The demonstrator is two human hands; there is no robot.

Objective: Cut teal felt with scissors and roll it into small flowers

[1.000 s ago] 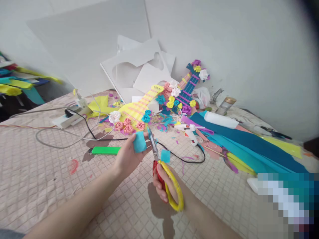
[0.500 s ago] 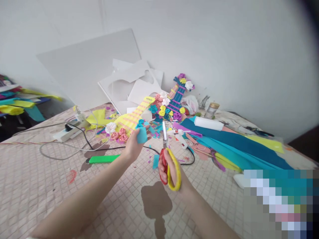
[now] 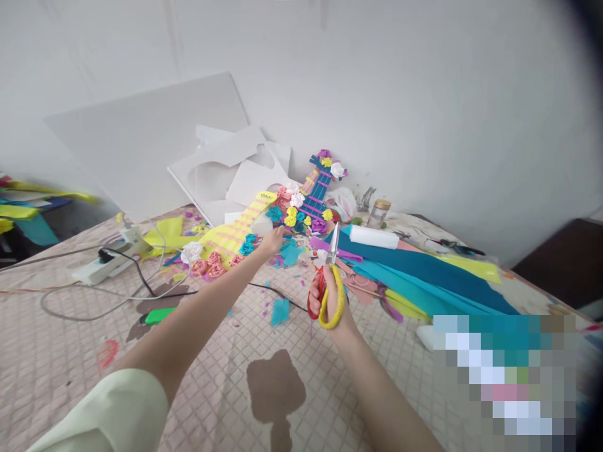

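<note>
My left hand [image 3: 274, 241] is stretched far forward over the scraps beside the flower-covered guitar shapes. Its fingers are mostly hidden, so I cannot tell if they hold anything. Light-blue paper pieces [image 3: 291, 253] lie just below it. My right hand [image 3: 340, 312] grips scissors [image 3: 333, 243] by their red and yellow handles, blades pointing up and a little apart. A yellow guitar cutout [image 3: 232, 232] with pink stripes and paper flowers lies left of my left hand. Behind stands a dark-blue guitar cutout [image 3: 316, 193] with purple bands. A small blue square [image 3: 280, 311] rests on the table between my arms.
White cut boards [image 3: 245, 169] lean on the wall. A power strip [image 3: 94, 270] with looping cables lies at left, near a green strip [image 3: 160, 315]. Rightward are a white roll [image 3: 374, 237], dark-blue paper sheets [image 3: 438, 276] and a gold-lidded jar [image 3: 379, 213].
My left hand has reached forward to the scraps, and the blue square it held no longer shows in it. The scissors have moved slightly right and up. The view has shifted.
</note>
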